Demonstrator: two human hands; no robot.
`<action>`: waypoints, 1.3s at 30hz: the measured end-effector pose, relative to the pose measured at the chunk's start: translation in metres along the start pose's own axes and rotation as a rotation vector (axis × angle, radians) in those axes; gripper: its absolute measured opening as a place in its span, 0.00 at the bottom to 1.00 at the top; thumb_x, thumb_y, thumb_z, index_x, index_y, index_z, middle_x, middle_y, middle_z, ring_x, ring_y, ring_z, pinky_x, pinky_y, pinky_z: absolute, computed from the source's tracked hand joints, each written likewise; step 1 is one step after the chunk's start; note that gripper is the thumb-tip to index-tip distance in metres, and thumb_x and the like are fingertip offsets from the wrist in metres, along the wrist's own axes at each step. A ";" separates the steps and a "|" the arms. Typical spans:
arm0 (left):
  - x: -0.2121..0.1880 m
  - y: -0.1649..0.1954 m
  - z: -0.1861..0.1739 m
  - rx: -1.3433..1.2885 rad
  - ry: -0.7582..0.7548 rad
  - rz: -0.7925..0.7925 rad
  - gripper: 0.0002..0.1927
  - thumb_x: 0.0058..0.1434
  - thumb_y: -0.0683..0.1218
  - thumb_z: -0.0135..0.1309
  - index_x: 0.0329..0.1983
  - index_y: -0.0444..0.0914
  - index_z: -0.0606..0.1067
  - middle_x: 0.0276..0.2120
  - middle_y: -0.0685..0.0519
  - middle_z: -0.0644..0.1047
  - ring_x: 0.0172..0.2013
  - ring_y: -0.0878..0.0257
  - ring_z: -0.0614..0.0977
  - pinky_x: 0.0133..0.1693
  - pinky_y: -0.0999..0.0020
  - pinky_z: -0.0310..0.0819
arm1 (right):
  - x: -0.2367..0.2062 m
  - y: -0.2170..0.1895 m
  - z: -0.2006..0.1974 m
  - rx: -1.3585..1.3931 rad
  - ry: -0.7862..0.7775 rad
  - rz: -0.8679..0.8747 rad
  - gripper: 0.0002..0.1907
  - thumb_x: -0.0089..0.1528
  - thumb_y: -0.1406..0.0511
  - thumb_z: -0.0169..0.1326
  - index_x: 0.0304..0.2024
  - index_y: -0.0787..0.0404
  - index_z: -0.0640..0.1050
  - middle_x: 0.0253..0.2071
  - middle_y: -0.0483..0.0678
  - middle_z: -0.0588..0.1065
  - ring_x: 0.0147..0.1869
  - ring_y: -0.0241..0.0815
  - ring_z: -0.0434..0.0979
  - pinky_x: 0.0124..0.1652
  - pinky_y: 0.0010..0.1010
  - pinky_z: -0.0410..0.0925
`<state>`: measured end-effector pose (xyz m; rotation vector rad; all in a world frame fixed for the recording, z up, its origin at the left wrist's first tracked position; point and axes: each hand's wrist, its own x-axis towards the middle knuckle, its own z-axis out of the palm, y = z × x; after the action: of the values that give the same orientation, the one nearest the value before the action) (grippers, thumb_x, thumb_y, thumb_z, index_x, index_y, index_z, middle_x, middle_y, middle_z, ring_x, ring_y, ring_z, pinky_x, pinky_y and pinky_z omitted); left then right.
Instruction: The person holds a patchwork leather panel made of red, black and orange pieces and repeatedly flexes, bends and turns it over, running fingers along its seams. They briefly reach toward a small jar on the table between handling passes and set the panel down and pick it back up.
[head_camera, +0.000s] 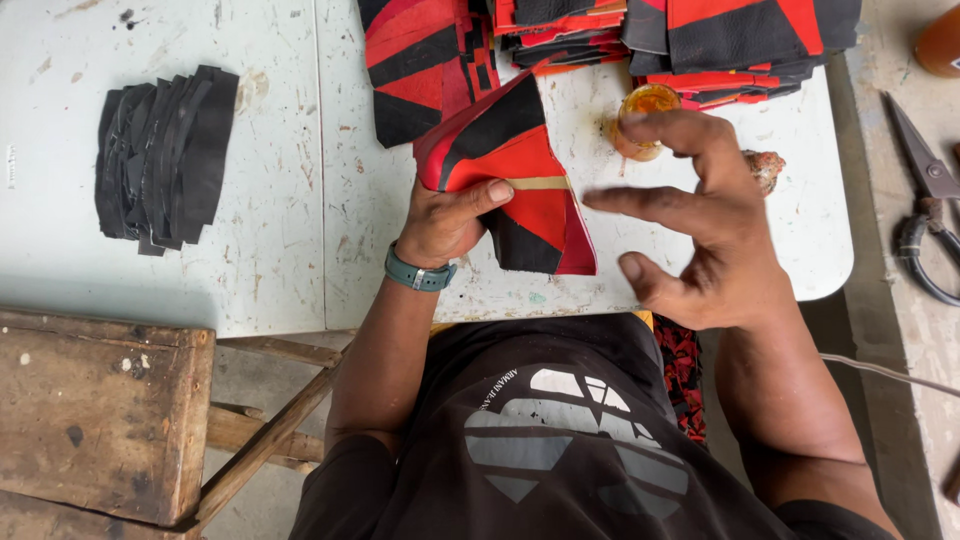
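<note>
My left hand (447, 220) grips a folded red and black leather piece (520, 165) on the white table (300, 180), thumb pressed on its top face near a tan glued strip. My right hand (700, 215) hovers just right of the piece with fingers spread and nothing in it, the index finger pointing toward the strip. A small jar of amber glue (645, 110) stands behind the right hand's fingers.
Stacks of red and black pieces (740, 40) line the table's far edge. A pile of black strips (165, 155) lies at the left. Scissors (925, 200) rest on a surface to the right. A worn wooden stool (100, 415) stands at lower left.
</note>
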<state>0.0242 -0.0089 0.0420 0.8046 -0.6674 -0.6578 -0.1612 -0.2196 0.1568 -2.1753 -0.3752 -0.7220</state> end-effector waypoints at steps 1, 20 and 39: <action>0.000 0.001 0.000 0.006 -0.009 0.003 0.29 0.66 0.33 0.61 0.70 0.33 0.68 0.60 0.47 0.75 0.60 0.58 0.76 0.65 0.61 0.70 | 0.000 -0.001 0.000 -0.042 0.003 -0.017 0.25 0.55 0.59 0.59 0.54 0.59 0.83 0.64 0.60 0.67 0.70 0.54 0.67 0.67 0.44 0.64; -0.003 -0.008 -0.026 -0.026 -0.019 0.081 0.22 0.65 0.30 0.59 0.61 0.35 0.72 0.54 0.48 0.79 0.57 0.58 0.81 0.64 0.58 0.76 | -0.015 0.008 0.007 0.003 0.018 0.035 0.25 0.57 0.55 0.54 0.53 0.58 0.83 0.64 0.57 0.69 0.69 0.52 0.70 0.66 0.42 0.65; 0.002 0.005 -0.002 0.044 0.059 0.052 0.25 0.66 0.33 0.62 0.66 0.32 0.71 0.55 0.46 0.78 0.56 0.58 0.80 0.63 0.60 0.73 | -0.028 0.011 0.025 -0.044 0.048 -0.001 0.27 0.60 0.52 0.54 0.58 0.56 0.82 0.71 0.58 0.62 0.75 0.54 0.62 0.71 0.48 0.57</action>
<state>0.0278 -0.0067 0.0458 0.8414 -0.6489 -0.5722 -0.1689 -0.2087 0.1200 -2.1949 -0.3383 -0.7884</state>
